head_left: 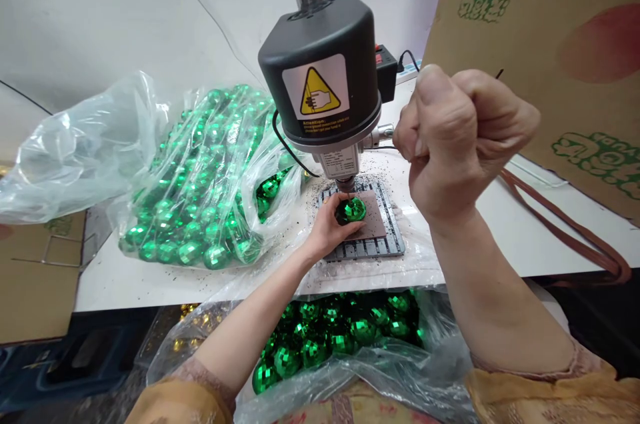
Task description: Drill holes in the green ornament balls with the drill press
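A black bench drill press [320, 71] with a yellow hand-warning label stands in front of me. Below its chuck [345, 184], my left hand [330, 227] grips a shiny green faceted ball [355, 209] between thumb and fingers. The ball rests on a flat brown board [376, 214], which lies on the slotted grey base plate [395, 237]. To the right of the press, my right hand [450, 137] is closed in a fist around its feed lever. Most of the lever is hidden by the fingers; its metal hub [383, 136] shows beside them.
Left of the press lies a clear plastic bag of green balls [200, 191]. Another open bag of green balls [340, 331] sits below the table edge, at my lap. A large cardboard box [550, 77] stands at right, near a brown strap [575, 237]. Dark shavings litter the white table [115, 277].
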A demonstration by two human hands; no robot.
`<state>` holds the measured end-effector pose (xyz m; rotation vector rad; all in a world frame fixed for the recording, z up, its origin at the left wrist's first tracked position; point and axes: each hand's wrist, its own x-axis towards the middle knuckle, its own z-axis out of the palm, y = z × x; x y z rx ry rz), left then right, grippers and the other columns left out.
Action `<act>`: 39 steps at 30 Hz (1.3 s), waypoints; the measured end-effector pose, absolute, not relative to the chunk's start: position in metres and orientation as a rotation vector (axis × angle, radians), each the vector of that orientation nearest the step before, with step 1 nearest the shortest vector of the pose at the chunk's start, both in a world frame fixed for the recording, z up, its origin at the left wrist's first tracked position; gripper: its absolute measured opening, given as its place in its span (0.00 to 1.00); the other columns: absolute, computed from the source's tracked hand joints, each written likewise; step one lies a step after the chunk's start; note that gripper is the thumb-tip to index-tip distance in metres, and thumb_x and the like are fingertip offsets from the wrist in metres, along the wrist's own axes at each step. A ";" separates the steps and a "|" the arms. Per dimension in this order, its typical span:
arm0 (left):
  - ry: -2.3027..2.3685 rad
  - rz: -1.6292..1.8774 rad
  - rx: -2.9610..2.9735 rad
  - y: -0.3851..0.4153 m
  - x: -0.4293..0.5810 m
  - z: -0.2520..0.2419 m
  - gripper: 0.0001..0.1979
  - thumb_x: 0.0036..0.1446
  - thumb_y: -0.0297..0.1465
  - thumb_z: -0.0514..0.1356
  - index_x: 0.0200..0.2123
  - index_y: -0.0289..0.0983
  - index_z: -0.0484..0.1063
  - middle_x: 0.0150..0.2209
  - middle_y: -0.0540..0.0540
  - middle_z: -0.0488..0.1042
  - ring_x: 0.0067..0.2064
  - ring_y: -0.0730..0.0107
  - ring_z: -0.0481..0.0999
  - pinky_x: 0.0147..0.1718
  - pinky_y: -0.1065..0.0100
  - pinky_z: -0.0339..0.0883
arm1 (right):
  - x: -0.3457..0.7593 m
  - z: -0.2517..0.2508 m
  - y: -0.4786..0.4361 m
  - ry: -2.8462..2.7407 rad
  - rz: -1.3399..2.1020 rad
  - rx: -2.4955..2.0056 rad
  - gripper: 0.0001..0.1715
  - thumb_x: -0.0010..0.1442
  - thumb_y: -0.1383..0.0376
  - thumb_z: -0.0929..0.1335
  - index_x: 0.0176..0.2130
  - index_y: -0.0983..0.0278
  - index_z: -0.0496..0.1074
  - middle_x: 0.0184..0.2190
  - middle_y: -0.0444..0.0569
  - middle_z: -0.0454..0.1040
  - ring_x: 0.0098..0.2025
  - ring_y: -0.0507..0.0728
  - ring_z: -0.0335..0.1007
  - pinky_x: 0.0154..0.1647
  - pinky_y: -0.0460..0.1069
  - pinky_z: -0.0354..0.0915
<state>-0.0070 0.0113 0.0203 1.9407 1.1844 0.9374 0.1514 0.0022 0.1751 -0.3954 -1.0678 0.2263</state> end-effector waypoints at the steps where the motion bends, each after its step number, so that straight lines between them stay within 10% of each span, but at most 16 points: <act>1: 1.161 0.943 1.912 0.011 -0.007 0.019 0.26 0.49 0.36 0.73 0.51 0.38 0.70 0.49 0.42 0.77 0.52 0.54 0.76 0.54 0.55 0.68 | 0.152 0.176 0.002 -1.070 0.228 -0.386 0.29 0.62 0.69 0.67 0.19 0.65 0.46 0.16 0.39 0.43 0.17 0.43 0.51 0.21 0.46 0.43; 27: 1.100 1.012 1.771 0.006 -0.009 0.001 0.29 0.51 0.35 0.72 0.54 0.38 0.67 0.55 0.39 0.74 0.57 0.52 0.74 0.58 0.53 0.67 | 0.157 0.142 -0.002 -1.095 0.123 -0.365 0.30 0.61 0.59 0.68 0.20 0.64 0.46 0.16 0.40 0.49 0.17 0.45 0.49 0.18 0.48 0.49; 39: 1.074 1.031 1.780 0.007 -0.009 -0.002 0.28 0.52 0.36 0.72 0.53 0.39 0.66 0.55 0.39 0.74 0.57 0.52 0.74 0.57 0.53 0.67 | 0.155 0.132 0.005 -1.163 -0.012 -0.210 0.27 0.55 0.74 0.65 0.21 0.64 0.41 0.15 0.39 0.41 0.16 0.44 0.38 0.18 0.47 0.40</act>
